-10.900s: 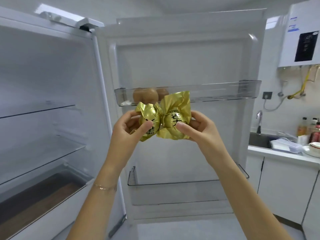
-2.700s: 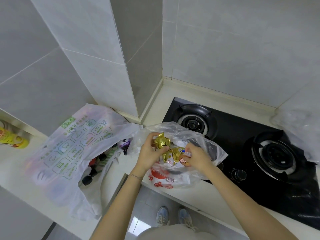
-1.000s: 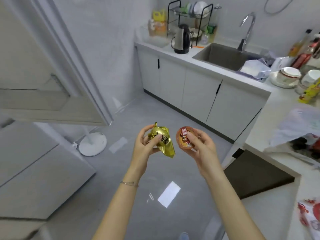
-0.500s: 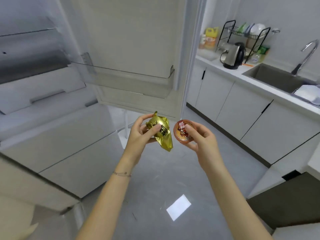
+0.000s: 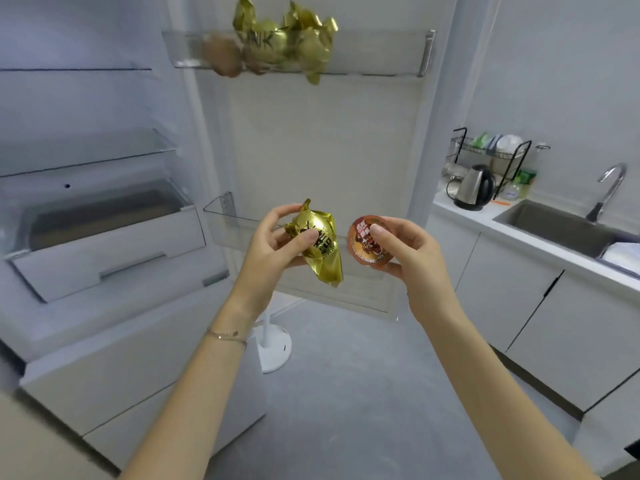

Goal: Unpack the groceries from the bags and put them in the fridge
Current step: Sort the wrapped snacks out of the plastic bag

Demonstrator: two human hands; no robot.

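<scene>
My left hand [image 5: 273,244] grips a gold foil packet [image 5: 320,249] at chest height. My right hand [image 5: 412,251] pinches a small round red-lidded cup [image 5: 369,241] beside it, lid facing me. Both are held in front of the open fridge door [image 5: 325,140]. The upper door shelf [image 5: 381,51] holds more gold foil packets [image 5: 284,38] and brown round items [image 5: 223,57]. The lower door shelf [image 5: 225,223] lies just behind my hands.
Fridge interior at left has glass shelves [image 5: 79,150] and a drawer [image 5: 107,244]. A white round fan base [image 5: 272,348] stands on the floor below the door. At right, a counter with kettle [image 5: 474,187], dish rack [image 5: 491,157], sink [image 5: 561,225] and tap.
I turned from the counter bag toward the fridge, carrying the gold packet and the red cup. The door shelves have come into view; my hands keep the same hold.
</scene>
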